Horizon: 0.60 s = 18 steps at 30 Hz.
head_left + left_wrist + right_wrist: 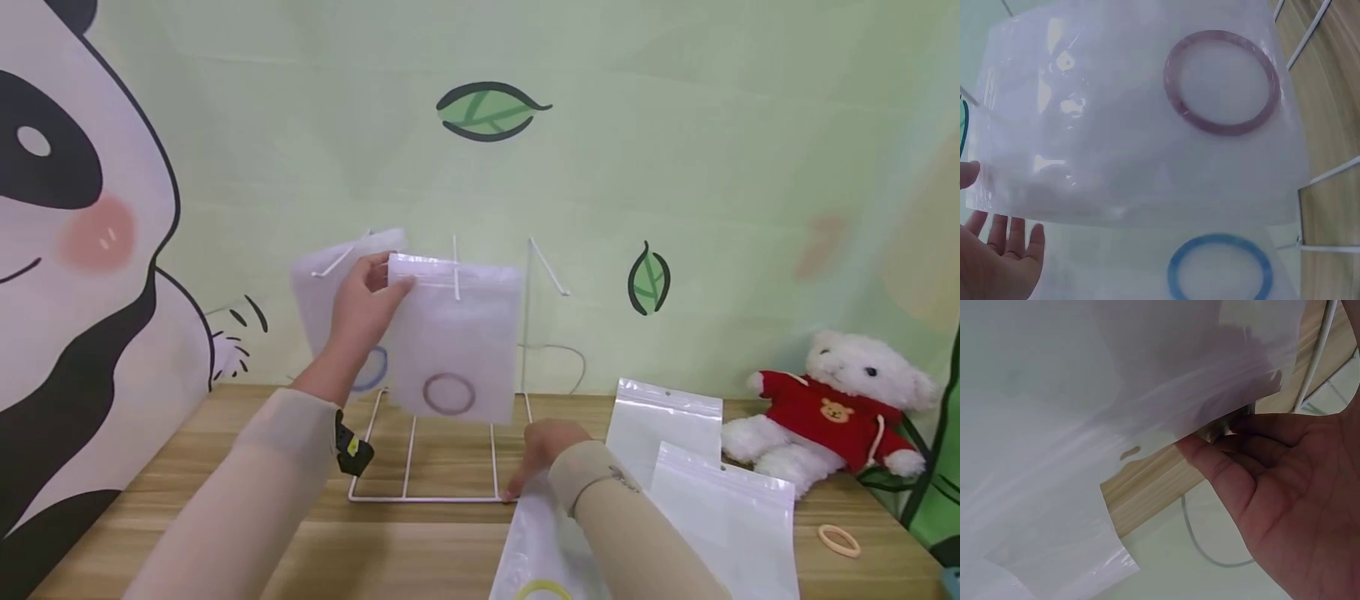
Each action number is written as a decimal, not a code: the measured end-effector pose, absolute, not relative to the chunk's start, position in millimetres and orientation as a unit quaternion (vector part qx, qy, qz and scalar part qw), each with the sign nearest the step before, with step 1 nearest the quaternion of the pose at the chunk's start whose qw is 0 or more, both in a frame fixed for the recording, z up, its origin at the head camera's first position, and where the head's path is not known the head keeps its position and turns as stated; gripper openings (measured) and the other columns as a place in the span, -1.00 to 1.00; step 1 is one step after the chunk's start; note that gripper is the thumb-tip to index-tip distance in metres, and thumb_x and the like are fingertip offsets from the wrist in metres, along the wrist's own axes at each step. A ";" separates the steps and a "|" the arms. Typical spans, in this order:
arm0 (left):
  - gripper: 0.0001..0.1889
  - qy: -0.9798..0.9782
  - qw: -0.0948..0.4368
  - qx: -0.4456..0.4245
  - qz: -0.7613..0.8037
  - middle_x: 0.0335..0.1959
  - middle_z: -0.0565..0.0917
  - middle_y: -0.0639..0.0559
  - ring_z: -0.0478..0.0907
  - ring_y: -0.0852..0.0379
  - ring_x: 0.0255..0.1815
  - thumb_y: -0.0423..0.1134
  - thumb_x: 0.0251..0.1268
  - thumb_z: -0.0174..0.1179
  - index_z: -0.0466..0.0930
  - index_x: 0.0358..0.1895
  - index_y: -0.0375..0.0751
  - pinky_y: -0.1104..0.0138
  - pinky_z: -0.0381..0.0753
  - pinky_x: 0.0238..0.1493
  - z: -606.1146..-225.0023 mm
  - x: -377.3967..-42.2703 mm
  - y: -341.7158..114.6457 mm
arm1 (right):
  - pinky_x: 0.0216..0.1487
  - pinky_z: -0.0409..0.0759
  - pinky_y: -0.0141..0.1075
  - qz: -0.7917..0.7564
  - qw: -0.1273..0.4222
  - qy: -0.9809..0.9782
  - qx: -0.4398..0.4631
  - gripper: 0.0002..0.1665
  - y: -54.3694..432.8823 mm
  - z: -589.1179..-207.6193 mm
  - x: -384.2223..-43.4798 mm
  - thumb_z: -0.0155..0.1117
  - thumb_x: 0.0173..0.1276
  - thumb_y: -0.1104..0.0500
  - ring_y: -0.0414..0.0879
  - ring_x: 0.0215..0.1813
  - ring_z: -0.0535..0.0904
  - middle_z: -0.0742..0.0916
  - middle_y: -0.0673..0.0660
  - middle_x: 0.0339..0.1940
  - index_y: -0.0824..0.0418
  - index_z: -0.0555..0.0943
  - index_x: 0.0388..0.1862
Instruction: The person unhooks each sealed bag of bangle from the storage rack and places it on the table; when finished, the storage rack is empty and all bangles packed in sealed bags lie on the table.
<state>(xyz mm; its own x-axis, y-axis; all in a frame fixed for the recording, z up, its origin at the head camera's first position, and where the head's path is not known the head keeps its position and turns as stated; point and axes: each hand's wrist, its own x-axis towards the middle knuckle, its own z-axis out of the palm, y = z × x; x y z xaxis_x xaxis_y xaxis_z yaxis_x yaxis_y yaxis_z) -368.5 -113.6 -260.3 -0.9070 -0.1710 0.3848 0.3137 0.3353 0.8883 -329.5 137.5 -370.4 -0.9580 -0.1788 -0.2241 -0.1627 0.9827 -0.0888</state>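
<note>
While the left hand (pixel 363 308) pinches the hanging zip-lock bag (pixel 450 337) at ten o'clock, slide it squarely along the white prong (pixel 456 271). Whether the right hand (pixel 550 446), toward five o'clock, grips anything, I cannot tell.

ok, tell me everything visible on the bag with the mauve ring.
The bag is roughly square, cloudy translucent, and looks like plastic, with a glossy strip across its top. A mauve ring shows in its lower part. It is upright above the rack's base, the left hand pinching its upper left edge. A white prong crosses its top middle; whether it runs through a hole isn't clear.
</note>
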 end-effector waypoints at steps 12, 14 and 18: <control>-0.70 -0.861 0.288 -0.088 -0.410 -0.24 0.68 -0.13 0.58 -0.03 -0.18 -0.05 0.34 0.31 0.64 -0.12 -0.24 0.19 0.57 -0.16 -246.3 -340.4 -122.6 | -0.12 0.60 -0.21 -0.042 0.116 0.989 -0.086 -0.28 138.1 -372.7 -333.2 0.67 -0.32 -0.33 -0.09 -0.28 0.56 0.65 -0.01 -0.37 0.11 0.60 -0.36; -0.73 -0.867 0.295 -0.093 -0.390 -0.26 0.70 -0.13 0.57 -0.03 -0.21 -0.04 0.38 0.27 0.63 -0.12 -0.20 0.17 0.56 -0.18 -246.6 -336.0 -121.2 | -0.13 0.61 -0.21 -0.045 0.115 0.989 -0.087 -0.29 138.1 -372.1 -333.1 0.68 -0.33 -0.32 -0.08 -0.28 0.57 0.66 0.01 -0.38 0.12 0.60 -0.36; -0.78 -0.882 0.316 -0.104 -0.333 -0.17 0.73 -0.15 0.64 -0.07 -0.17 -0.06 0.46 0.17 0.58 -0.10 -0.14 0.09 0.61 -0.15 -247.1 -327.6 -118.7 | -0.10 0.61 -0.19 -0.051 0.115 0.988 -0.085 -0.29 137.6 -370.5 -331.5 0.69 -0.33 -0.30 -0.07 -0.26 0.58 0.65 0.02 -0.38 0.13 0.59 -0.37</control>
<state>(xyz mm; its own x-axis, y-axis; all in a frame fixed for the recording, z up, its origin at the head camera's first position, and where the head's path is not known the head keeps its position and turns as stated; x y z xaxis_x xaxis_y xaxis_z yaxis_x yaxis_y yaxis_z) -327.6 -118.7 -247.1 -0.7782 -0.0278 0.6274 0.3938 0.7567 0.5219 -331.5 137.6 -370.5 -0.9591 -0.1800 -0.2186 -0.1565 0.9803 -0.1207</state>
